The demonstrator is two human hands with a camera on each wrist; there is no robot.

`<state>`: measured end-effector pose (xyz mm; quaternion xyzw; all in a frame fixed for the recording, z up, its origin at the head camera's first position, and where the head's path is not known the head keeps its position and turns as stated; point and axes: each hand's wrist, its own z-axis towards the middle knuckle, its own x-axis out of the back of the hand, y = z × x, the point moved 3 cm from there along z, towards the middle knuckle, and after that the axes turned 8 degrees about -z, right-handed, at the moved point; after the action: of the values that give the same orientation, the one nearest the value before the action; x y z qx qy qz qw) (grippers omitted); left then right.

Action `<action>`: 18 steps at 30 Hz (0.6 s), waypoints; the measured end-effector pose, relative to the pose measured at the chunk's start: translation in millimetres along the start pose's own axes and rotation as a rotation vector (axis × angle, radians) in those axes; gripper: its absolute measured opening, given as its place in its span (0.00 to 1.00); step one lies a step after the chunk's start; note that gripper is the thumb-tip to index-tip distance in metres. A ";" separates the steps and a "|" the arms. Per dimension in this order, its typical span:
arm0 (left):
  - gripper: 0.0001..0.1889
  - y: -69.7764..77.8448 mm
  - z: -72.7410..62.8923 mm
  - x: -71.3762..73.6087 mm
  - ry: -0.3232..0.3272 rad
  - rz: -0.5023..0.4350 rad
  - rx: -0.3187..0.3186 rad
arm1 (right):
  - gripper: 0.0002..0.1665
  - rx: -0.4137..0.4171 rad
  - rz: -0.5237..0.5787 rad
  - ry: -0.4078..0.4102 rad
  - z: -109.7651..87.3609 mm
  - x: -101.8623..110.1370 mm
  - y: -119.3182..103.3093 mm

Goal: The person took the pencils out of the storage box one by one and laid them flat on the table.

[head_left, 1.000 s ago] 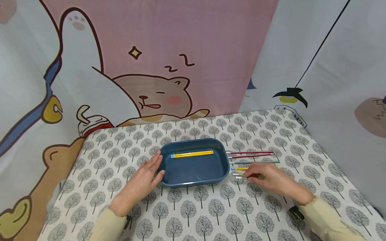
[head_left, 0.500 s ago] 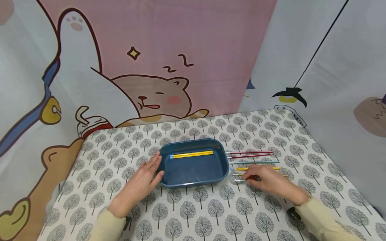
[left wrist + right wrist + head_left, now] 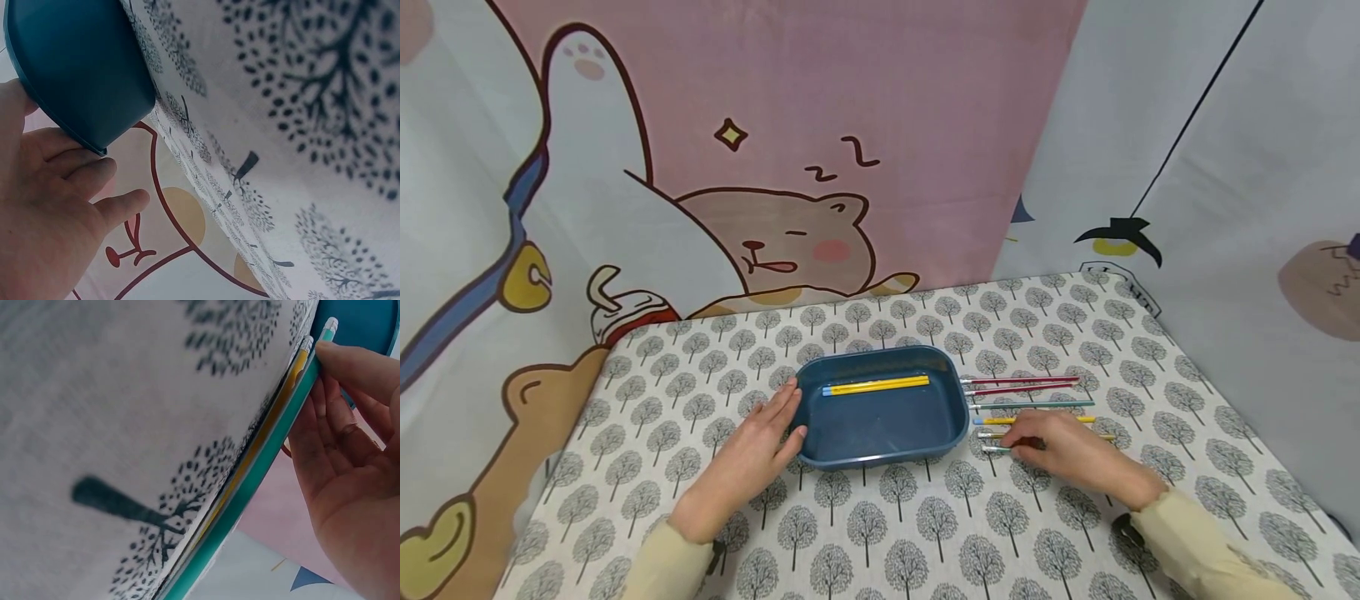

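Note:
My left hand (image 3: 758,446) rests its fingertips on the left end of a dark blue rectangular tray (image 3: 880,458). In the left wrist view its fingers (image 3: 94,175) lie loosely along the tray's outer wall. Inside the tray lie yellow pencils (image 3: 877,384) with light blue ends, side by side. To the tray's right, my right hand (image 3: 1067,442) pinches a green pencil (image 3: 269,445) near its silver-and-white end. Close beside that one lies a yellowish pencil (image 3: 254,442), partly covered by the hand in the head view.
Right of the tray, two dark red sticks (image 3: 1026,381), a teal stick (image 3: 1037,405) and a yellow pencil with a blue end (image 3: 996,421) lie roughly parallel. A tree-patterned cloth (image 3: 910,533) covers the table. Printed curtains (image 3: 955,150) hang behind it.
The green pencil's end has shifted slightly toward the person, apart from the yellowish one, with the right hand moving slightly. The left hand and tray stay in place.

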<state>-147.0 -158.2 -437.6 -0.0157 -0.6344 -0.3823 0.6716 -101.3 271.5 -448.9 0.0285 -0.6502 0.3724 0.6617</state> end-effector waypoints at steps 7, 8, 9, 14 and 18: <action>0.32 0.2 0.2 0.2 0.001 0.000 -0.004 | 0.16 0.033 -0.013 -0.011 1.2 1.8 -2.5; 0.32 0.3 0.3 0.4 0.002 -0.001 -0.004 | 0.16 0.033 -0.012 -0.015 1.3 2.0 -2.5; 0.32 0.4 0.3 0.4 0.002 -0.001 -0.004 | 0.16 0.032 -0.011 -0.018 1.4 2.2 -2.6; 0.32 0.7 0.2 0.7 0.002 -0.002 -0.008 | 0.17 0.015 -0.003 -0.030 1.4 1.9 -1.3; 0.32 0.3 0.1 0.5 -0.002 0.004 -0.008 | 0.16 -0.001 0.002 -0.040 0.9 0.9 0.1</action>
<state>-146.9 -158.2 -437.0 -0.0204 -0.6336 -0.3835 0.6716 -102.3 271.5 -448.1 0.0347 -0.6635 0.3720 0.6482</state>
